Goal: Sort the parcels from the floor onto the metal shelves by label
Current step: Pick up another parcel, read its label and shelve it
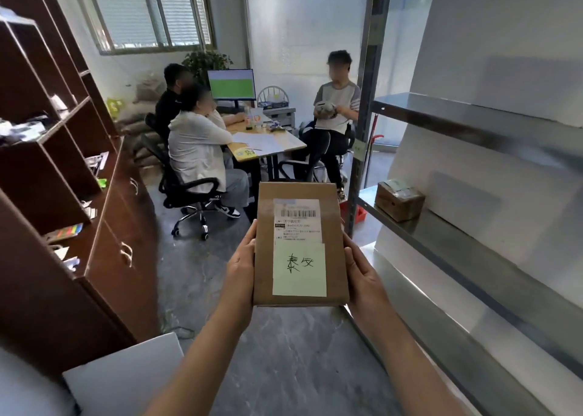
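Left hand (241, 270): reached forward, palm inward, clamped along the parcel's left edge, fingers hidden behind.
Right hand (362, 273): reached forward, palm inward, pressed against the parcel's right edge, thumb up the side.
Parcel (301, 245): one flat brown box, held upright between both hands, face toward the camera.
Labels: two on that face; printed barcode label (298, 220) above, pale green note (299, 269) with handwriting below, between the two palms.
Metal shelves (467, 251): right of the grip; two tiers visible.
Shelved parcel (400, 198): one small taped box, beyond the right hand, on the lower tier.
Seated people: three, well beyond the grip, around one desk (268, 144).
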Action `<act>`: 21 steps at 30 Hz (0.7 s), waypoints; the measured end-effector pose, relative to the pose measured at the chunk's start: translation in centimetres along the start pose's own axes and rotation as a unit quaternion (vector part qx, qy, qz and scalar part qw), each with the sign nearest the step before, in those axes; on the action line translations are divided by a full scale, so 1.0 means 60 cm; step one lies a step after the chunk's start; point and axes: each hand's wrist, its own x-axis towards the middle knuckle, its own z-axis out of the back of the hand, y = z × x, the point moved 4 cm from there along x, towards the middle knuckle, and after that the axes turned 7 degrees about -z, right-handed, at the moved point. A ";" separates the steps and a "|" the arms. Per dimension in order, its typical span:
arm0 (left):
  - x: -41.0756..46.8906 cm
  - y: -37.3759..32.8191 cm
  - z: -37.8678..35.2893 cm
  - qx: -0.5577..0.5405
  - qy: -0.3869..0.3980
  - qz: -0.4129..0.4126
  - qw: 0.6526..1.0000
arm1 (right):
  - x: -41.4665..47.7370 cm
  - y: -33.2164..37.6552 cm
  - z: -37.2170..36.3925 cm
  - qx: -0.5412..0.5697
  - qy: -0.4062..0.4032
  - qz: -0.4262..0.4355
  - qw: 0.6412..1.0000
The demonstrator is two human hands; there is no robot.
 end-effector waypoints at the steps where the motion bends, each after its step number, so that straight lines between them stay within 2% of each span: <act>1: 0.022 -0.003 -0.009 0.004 0.000 -0.004 1.000 | 0.025 0.003 0.004 0.001 0.005 -0.002 1.000; 11: 0.243 0.008 -0.089 0.041 0.007 -0.021 0.999 | 0.260 0.034 0.062 -0.013 0.005 0.009 1.000; 21: 0.375 0.031 -0.099 0.017 0.016 -0.009 1.000 | 0.382 0.047 0.060 -0.026 0.008 -0.005 1.000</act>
